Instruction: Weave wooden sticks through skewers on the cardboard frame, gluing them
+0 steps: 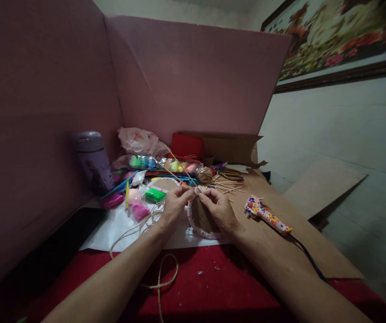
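Observation:
Both of my hands meet in the middle, fingertips almost touching. My left hand is closed in a pinch on a thin bamboo stick that slants up and to the left. Pinched in my right hand is a second bamboo stick, slanting the same way; the lower ends of both are hidden by my fingers. Beneath the hands lies a rounded cardboard piece with a pale wrapped edge, partly covered by my right hand. Jute twine loops beside my left wrist and trails down over the red cloth.
A flower-patterned glue gun with a black cord lies right on a cardboard sheet. Loose sticks and a twine ball sit behind. Left are colored clay packets, a purple bottle and a dark flat object.

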A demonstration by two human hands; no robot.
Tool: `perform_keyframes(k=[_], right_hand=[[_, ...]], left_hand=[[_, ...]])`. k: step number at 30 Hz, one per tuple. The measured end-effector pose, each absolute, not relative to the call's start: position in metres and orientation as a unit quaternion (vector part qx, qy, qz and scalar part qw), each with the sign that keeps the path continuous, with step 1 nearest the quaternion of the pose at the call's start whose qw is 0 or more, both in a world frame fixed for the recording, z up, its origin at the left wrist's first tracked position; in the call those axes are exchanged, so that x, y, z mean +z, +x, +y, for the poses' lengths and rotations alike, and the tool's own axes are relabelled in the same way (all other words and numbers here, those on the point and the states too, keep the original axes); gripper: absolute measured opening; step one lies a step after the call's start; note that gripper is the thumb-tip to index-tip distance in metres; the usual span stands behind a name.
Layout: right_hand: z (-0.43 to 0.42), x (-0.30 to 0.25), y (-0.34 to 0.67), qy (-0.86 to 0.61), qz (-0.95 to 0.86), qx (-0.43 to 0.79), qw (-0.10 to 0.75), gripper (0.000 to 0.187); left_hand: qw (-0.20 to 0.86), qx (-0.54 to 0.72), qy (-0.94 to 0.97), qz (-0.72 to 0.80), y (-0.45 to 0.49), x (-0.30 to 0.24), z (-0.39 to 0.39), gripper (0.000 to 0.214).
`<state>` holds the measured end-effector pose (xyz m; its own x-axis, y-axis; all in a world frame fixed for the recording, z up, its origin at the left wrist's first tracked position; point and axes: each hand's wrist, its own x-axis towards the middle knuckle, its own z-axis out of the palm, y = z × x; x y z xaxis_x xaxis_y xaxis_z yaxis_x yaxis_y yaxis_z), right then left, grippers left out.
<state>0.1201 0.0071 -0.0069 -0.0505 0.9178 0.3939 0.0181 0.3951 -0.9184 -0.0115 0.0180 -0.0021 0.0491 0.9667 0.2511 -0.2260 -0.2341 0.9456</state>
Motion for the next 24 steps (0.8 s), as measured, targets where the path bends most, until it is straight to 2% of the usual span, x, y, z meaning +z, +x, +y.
perform_keyframes(k=[24], right_hand=[[0.0087,-0.0075,0.1198,-0.381,-0.613,0.389,0.573,0.027]], left_hand=[[0.492,0.592,0.529,0.358,-0.0107,0.0013,0.0147,0.017]])
